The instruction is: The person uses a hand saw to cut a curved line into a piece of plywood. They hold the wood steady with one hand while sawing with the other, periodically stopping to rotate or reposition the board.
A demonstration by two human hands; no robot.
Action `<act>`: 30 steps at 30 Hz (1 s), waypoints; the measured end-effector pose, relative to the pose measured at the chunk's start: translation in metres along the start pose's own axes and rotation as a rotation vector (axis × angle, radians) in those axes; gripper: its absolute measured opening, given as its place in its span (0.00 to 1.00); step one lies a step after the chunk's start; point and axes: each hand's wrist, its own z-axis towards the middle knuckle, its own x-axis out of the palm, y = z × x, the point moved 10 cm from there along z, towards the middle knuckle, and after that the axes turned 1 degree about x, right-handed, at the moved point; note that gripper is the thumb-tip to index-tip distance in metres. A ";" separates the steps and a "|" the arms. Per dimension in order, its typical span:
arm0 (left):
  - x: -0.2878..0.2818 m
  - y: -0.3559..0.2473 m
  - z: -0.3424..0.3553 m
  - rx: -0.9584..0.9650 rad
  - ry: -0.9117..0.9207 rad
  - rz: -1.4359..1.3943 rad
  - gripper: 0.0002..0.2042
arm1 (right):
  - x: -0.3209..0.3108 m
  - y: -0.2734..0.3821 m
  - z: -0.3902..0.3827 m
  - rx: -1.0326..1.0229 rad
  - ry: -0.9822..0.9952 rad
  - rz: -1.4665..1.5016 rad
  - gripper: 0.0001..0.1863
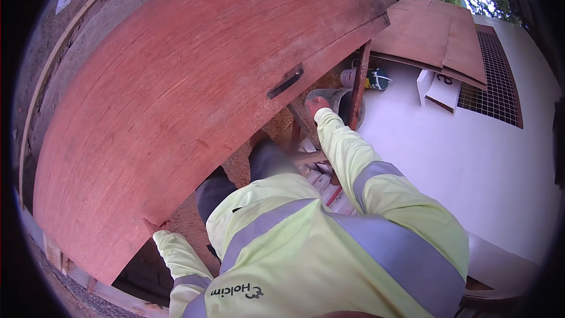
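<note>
A large reddish-brown plywood board [194, 76], with a dark oblong slot [285, 82] near its edge, lies across the left and middle of my view. My left hand [156, 226] is at the board's near edge, closed around it, with part of the fingers hidden underneath. Farther away to the right, my right hand [316, 105] grips the rim of a dark grey bucket [341, 101]. The bucket sits below the board's edge, partly hidden by a reddish wooden post [359, 85]. Both my arms wear yellow-green sleeves with grey bands.
A white sheet surface [412, 147] spreads on the right, with brown panels [426, 32], a dark mesh [491, 79] and a white box-like piece [440, 89] on it. A green and white can [377, 79] stands beyond the bucket. White packages [322, 184] lie below my right arm.
</note>
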 end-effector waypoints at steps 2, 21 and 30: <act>0.039 0.009 -0.007 0.053 -0.033 -0.151 0.44 | 0.006 -0.035 0.051 0.089 -0.045 -0.029 0.25; 0.102 0.031 -0.037 0.249 -0.155 -0.099 0.42 | 0.046 -0.083 0.139 0.839 -0.519 0.575 0.39; 0.129 0.073 -0.083 0.229 -0.044 -0.076 0.41 | 0.003 -0.112 0.210 0.831 -0.381 0.571 0.39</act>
